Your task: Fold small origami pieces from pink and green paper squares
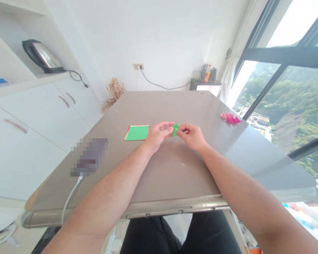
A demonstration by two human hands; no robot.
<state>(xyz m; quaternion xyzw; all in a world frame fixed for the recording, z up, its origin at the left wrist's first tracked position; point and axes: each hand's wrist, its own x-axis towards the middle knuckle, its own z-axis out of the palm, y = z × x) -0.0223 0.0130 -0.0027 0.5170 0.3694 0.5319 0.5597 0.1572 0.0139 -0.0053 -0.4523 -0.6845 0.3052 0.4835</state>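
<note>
Between my two hands, above the middle of the table, is a small folded piece of green paper [175, 130]. My left hand [159, 134] pinches its left side with thumb and fingers. On the other side, the thumb and index finger of my right hand [191, 135] close on its right edge. Just left of my left hand lies a stack of square paper [137, 133], green on top with red and pale edges showing beneath. Several folded pink paper pieces [230, 118] rest near the table's right edge. The green piece's exact folds are too small to make out.
The grey-brown table [169, 169] reaches toward a white wall. At its left lies a blurred-out dark device [90, 157] with a white cable [71, 195]. A window [288, 84] runs along the right. An electric kettle [43, 56] stands on a shelf at the left.
</note>
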